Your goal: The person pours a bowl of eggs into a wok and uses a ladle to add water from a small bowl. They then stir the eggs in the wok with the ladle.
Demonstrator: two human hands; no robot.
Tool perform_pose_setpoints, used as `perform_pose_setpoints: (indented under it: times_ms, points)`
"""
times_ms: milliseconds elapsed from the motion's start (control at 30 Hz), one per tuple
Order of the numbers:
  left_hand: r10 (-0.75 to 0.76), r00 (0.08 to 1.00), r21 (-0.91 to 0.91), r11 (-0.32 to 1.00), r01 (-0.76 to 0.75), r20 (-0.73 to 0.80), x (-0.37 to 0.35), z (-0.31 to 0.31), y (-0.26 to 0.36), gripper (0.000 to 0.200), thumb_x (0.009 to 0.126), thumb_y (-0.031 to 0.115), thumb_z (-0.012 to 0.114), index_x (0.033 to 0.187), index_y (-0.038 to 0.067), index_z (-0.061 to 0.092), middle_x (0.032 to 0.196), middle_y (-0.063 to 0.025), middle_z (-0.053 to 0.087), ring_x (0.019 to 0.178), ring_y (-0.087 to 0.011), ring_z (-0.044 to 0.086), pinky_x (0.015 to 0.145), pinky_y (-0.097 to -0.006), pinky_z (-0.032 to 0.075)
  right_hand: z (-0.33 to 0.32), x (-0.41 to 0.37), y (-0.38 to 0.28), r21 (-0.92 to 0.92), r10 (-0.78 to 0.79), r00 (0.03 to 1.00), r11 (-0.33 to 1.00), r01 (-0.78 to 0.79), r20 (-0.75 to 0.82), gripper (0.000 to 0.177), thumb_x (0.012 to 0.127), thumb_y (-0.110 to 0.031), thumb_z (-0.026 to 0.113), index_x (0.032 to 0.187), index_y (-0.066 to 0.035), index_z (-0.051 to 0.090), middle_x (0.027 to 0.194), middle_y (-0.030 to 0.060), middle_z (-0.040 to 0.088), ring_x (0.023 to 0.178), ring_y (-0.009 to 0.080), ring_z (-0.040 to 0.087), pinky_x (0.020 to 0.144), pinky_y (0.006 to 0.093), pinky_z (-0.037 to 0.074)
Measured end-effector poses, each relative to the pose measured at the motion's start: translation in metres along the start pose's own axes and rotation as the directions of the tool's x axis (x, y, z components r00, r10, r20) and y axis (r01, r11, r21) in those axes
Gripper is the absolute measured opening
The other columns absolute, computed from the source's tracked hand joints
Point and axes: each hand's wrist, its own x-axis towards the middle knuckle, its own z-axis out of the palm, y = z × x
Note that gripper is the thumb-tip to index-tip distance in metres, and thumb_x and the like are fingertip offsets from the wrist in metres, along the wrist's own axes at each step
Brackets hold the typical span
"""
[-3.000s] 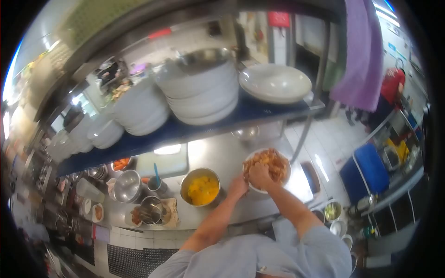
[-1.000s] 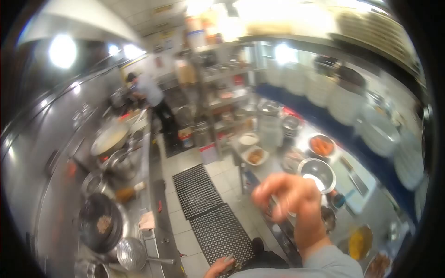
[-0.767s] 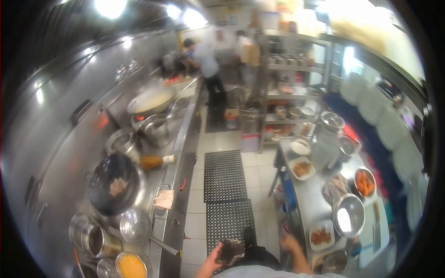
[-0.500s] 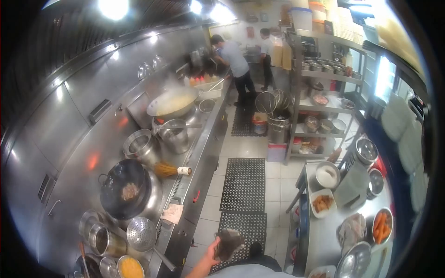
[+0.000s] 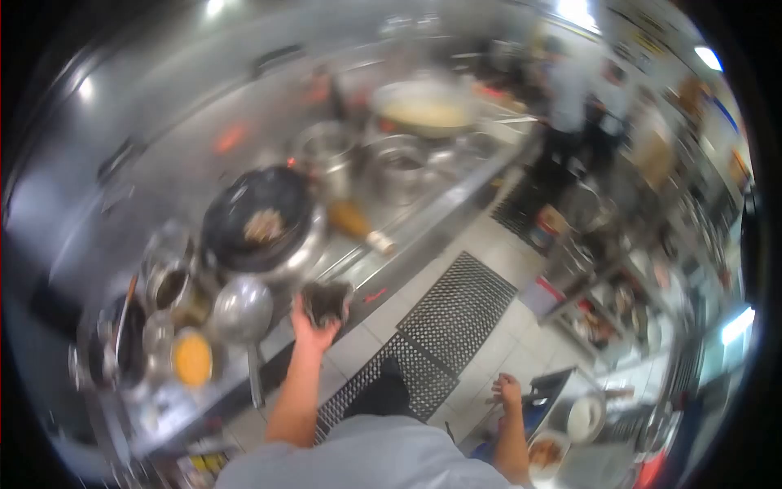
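A long steel counter (image 5: 415, 224) runs through a busy kitchen, with two blurred co-workers, one (image 5: 568, 90) beside the other (image 5: 611, 102), at its far end. Black perforated mats (image 5: 456, 310) cover part of the tiled floor, opposite a side table (image 5: 568, 387). On the counter, a wide pan (image 5: 432, 130) holds pale yellow food, and a dark wok (image 5: 230, 212) holds a small heap of light brown food (image 5: 264, 226). A round metal ladle (image 5: 243, 306) lies nearer the wearer, its handle over the counter edge, near a bowl of yellow food (image 5: 193, 359). The hands are well apart: the left hand (image 5: 316, 330) grips a dark cloth (image 5: 327, 300) in front of the wok; the right hand (image 5: 507, 389), empty, fingers loosely curled, hangs near the side table and its dish of brown food (image 5: 546, 452).
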Motion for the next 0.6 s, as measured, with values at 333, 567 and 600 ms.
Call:
perform_pose_setpoints:
  times_ms: [333,567,600]
  points:
    - [0.46,0.793,0.09,0.88,-0.466,-0.4,0.196,-0.041,0.147,0.06,0.094,0.052,0.033,0.138,0.011,0.034,0.14,-0.0121,0.038,0.127,-0.0353,0.039,0.099,-0.0537,0.038,-0.035,0.044,0.057,-0.913,0.128,0.919,0.228,0.339,0.373,0.038,0.077,-0.024,0.06,0.111,-0.005,0.06,0.097,0.0175,0.064,0.087,0.03,0.062,0.077,0.0396,0.051]
    - [0.433,0.793,0.226,0.901,-0.37,-0.428,0.216,-0.076,0.162,0.034,0.086,0.007,0.053,0.119,0.003,0.049,0.12,-0.0137,0.054,0.112,-0.0303,0.053,0.083,-0.0491,0.051,-0.03,0.113,0.03,-0.962,0.196,0.947,0.146,0.229,0.255,0.041,0.077,-0.035,0.059,0.102,-0.003,0.064,0.098,0.0199,0.065,0.088,0.0321,0.063,0.076,0.0403,0.05]
    - [0.468,0.752,0.217,0.883,-0.416,-0.464,0.221,-0.076,0.16,0.03,0.08,0.008,0.054,0.11,0.008,0.051,0.11,-0.0075,0.054,0.102,-0.0219,0.052,0.079,-0.0401,0.049,-0.024,0.143,0.031,-0.941,0.148,0.93,0.021,0.337,0.337,0.042,0.077,-0.037,0.058,0.1,-0.003,0.065,0.099,0.0202,0.065,0.088,0.0325,0.063,0.076,0.0404,0.05]
